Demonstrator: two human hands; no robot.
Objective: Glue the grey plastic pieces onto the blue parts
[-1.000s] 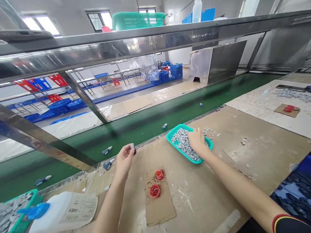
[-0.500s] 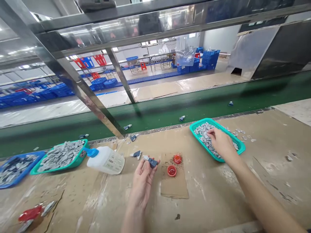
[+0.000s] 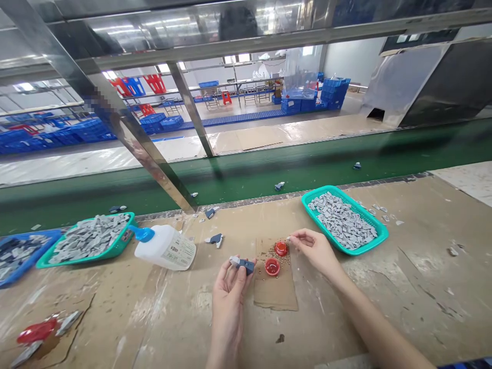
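My left hand (image 3: pixel 228 297) is closed on a dark blue and light grey plastic part (image 3: pixel 245 265), held above the cardboard-covered bench. A small light grey piece (image 3: pixel 289 239) is pinched between the fingertips of my right hand (image 3: pixel 317 253). Those fingertips are just right of a red cup (image 3: pixel 281 248) with shiny contents. A second red cup (image 3: pixel 272 266) stands nearer to my left hand. Both rest on a stained cardboard piece (image 3: pixel 274 298). Behind my right hand lies a green basket (image 3: pixel 384 237) full of small grey pieces.
A white bottle (image 3: pixel 169 248) with a blue spout lies tilted at left, by another green basket (image 3: pixel 44 262) and a blue tray (image 3: pixel 54 238). One blue-grey part (image 3: pixel 217 240) lies nearby. Several parts sit on the green belt (image 3: pixel 246 177); a metal post (image 3: pixel 146 154) slants up.
My right hand has moved left and nearer from the green basket to the red cups, with a small grey piece in its fingertips. Parts on the green belt have shifted left.
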